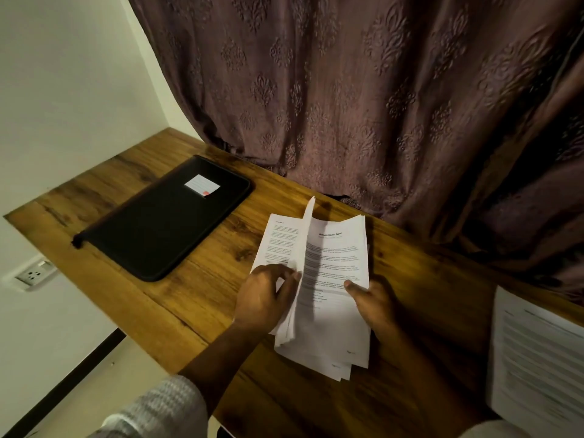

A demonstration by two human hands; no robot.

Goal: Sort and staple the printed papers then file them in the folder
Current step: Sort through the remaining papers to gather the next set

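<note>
Counter: wooden, folder at ten o'clock.
Papers: printed stack, fanned.
Left hand: my fingers pinch lifted sheets.
Right hand: thumb clamps stack.

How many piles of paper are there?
2. One pile is in the left hand and right hand, middle of the desk; another pile lies at the right edge, partly cut off.

There is one black folder bearing one label, centre left. Two paper stacks: centre stack, lower-right stack. Two hands: left hand, right hand. One table, one curtain, one wall socket at the left edge.
</note>
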